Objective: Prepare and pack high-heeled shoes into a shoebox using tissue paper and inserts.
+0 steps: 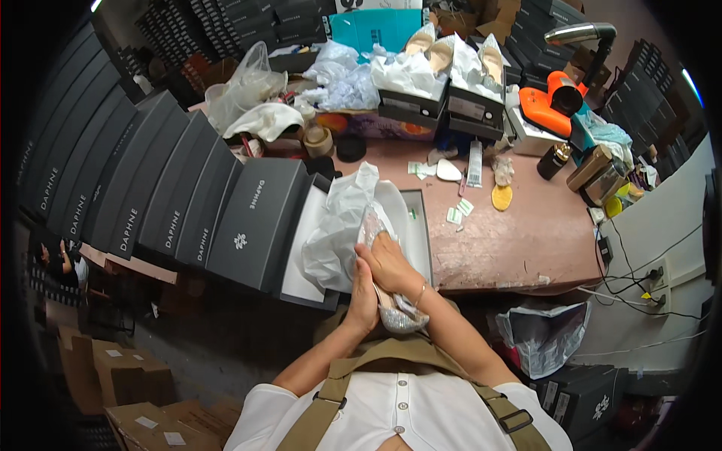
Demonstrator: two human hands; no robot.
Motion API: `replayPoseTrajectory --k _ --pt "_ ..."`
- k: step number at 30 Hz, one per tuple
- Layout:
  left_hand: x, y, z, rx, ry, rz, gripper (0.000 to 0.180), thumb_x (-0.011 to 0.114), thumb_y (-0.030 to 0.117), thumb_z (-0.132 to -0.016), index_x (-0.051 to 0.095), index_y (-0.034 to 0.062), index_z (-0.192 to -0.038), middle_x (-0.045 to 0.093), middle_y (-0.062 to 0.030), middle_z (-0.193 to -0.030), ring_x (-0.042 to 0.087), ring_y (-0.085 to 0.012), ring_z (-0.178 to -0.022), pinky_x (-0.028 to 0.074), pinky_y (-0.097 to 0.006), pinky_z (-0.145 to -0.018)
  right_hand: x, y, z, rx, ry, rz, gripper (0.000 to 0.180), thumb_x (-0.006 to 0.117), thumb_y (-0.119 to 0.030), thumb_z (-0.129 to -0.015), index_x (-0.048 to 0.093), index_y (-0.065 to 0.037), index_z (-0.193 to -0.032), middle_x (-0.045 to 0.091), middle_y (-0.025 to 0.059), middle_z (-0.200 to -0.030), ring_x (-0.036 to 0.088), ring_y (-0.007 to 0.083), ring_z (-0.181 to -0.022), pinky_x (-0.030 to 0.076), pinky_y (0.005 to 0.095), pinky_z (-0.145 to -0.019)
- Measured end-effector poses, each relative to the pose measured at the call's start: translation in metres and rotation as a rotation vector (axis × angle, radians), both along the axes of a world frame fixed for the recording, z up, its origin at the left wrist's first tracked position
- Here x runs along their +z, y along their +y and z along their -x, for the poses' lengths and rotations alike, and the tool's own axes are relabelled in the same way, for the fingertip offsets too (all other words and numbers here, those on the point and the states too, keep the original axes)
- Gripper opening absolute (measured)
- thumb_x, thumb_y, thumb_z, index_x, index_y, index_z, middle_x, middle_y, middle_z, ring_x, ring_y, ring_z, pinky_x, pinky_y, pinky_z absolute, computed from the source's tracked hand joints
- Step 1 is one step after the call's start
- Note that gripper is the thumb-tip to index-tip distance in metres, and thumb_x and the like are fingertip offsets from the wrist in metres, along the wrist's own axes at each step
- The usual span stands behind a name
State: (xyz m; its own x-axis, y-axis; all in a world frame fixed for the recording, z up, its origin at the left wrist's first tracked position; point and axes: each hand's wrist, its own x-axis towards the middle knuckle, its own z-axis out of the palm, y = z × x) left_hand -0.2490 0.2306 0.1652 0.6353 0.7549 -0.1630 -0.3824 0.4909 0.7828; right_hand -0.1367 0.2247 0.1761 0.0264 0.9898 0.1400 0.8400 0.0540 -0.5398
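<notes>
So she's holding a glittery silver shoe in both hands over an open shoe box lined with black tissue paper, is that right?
Not quite. In the head view both hands, left hand and right hand, do hold the glittery silver shoe by the open shoe box, but the tissue paper is white, not black.

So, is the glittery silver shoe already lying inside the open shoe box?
No: both the left hand and the right hand hold the glittery silver shoe at the table edge, in front of the open shoe box.

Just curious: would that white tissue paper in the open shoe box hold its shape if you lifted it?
Probably not. The tissue paper is crumpled and thin, so likely floppy and very light. It may tear easily, and could slide out of the shoe box.
</notes>
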Motion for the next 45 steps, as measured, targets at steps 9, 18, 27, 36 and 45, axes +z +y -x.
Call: replayPoseTrajectory --k 9,18,27,36,45 --pt "-0.012 0.029 0.043 -0.074 0.116 -0.082 0.067 0.04 0.053 -0.097 0.036 -0.0006 -0.137 0.051 -0.0129 -0.128 0.053 -0.0201 -0.114 0.044 -0.034 -0.096 0.025 -0.044 0.029 0.076 0.375 -0.196 0.039 0.041 -0.028 -0.099 0.049 0.005 -0.12 0.048 0.025 -0.12 0.048 0.0356 -0.111 0.038 0.0423 -0.096" --pt "0.03 0.075 0.09 -0.772 0.237 0.414 0.054 0.058 0.029 -0.089 0.044 -0.0113 -0.123 0.064 -0.0211 -0.089 0.064 -0.0179 -0.06 0.058 -0.029 -0.054 0.042 -0.061 -0.011 -0.216 1.371 -0.114 0.046 0.064 -0.007 -0.089 0.047 0.0 -0.131 0.051 0.0084 -0.13 0.051 0.013 -0.11 0.047 0.029 -0.09" --pt "0.005 0.063 0.093 -0.888 0.268 0.482 0.053 0.06 0.022 -0.086 0.044 -0.0091 -0.125 0.064 -0.0211 -0.092 0.065 -0.0205 -0.064 0.056 -0.03 -0.057 0.026 -0.072 -0.015 -0.032 1.581 0.213 0.049 0.064 -0.004 -0.086 0.048 0.0 -0.131 0.053 0.0128 -0.131 0.05 0.0203 -0.12 0.039 0.0354 -0.103" --pt "0.025 0.067 0.082 -0.778 0.461 0.254 0.045 0.057 0.006 -0.09 0.043 -0.0005 -0.132 0.064 -0.0141 -0.098 0.063 -0.0129 -0.074 0.054 -0.027 -0.066 0.018 -0.075 -0.019 -0.031 1.537 0.182 0.05 0.061 0.001 -0.083 0.048 -0.001 -0.131 0.054 0.0122 -0.13 0.05 0.0198 -0.121 0.037 0.0354 -0.105" --pt "0.017 0.073 0.087 -0.821 0.478 0.263 0.038 0.06 0.013 -0.092 0.051 0.001 -0.127 0.065 -0.0095 -0.1 0.064 -0.0125 -0.079 0.054 -0.026 -0.066 0.03 -0.071 -0.01 0.015 1.445 0.144 0.054 0.063 -0.003 -0.083 0.046 -0.001 -0.135 0.051 0.0109 -0.132 0.049 0.0197 -0.123 0.036 0.0345 -0.106"
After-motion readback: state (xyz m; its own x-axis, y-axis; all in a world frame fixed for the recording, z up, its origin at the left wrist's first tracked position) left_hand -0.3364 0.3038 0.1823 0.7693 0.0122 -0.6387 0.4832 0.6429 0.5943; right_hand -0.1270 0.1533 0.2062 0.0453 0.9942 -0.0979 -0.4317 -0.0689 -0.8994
